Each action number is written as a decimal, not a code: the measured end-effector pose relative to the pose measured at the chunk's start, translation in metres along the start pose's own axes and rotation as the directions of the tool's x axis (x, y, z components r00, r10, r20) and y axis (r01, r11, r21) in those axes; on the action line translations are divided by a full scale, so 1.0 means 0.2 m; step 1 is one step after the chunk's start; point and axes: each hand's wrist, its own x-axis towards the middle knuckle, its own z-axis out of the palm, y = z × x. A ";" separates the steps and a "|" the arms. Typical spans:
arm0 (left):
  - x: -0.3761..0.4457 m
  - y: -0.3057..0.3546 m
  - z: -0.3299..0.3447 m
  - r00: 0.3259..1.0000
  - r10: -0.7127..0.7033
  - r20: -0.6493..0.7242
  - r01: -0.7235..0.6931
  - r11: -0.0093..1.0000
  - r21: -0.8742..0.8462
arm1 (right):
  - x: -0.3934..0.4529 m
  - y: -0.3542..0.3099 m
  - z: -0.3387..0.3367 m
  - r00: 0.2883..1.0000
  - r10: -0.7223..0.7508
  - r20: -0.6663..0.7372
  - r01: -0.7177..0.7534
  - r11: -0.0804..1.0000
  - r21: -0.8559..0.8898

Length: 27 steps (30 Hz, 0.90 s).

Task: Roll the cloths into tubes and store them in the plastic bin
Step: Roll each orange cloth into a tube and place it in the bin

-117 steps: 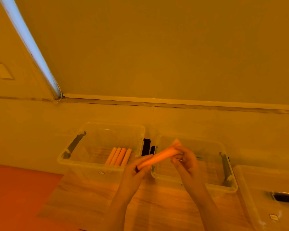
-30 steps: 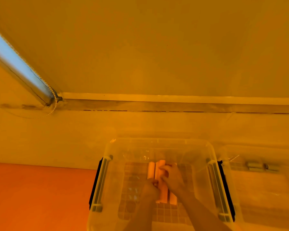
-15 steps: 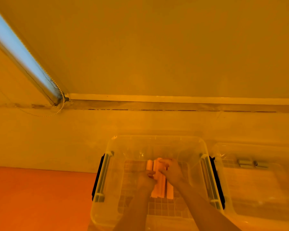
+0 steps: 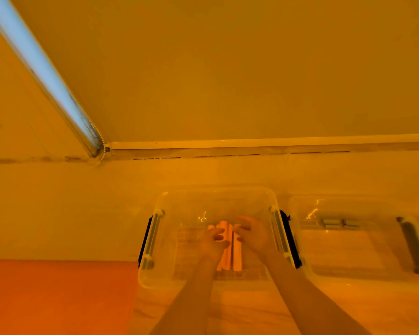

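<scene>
1. Left hand [image 4: 213,240]: inside clear plastic bin [image 4: 155,279], fingers loosely spread, holding nothing.
2. Right hand [image 4: 253,234]: likewise relaxed, empty.
3. Rolled cloths [image 4: 228,252]: side by side on bin floor, between hands.
4. Second clear bin [image 4: 363,274]: just right, on desk [image 4: 252,310].

Bin [image 4: 155,240] open-topped; rolled cloths [image 4: 230,250] fill centre, floor free either side.
</scene>
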 end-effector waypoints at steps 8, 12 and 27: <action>-0.32 0.22 0.21 0.963 0.185 -0.195 -0.200 0.978 -0.058 | -0.27 -0.17 -0.39 0.997 -0.071 0.021 0.061 0.946 0.319; -0.49 0.38 0.41 0.927 0.285 -0.243 -0.315 0.944 -0.097 | -0.39 -0.19 -0.71 0.991 -0.135 0.016 0.118 0.916 0.384; -1.04 0.61 1.62 0.885 0.463 0.057 -0.466 0.878 0.110 | -0.92 0.24 -2.02 0.954 -0.164 -0.253 0.225 0.945 0.238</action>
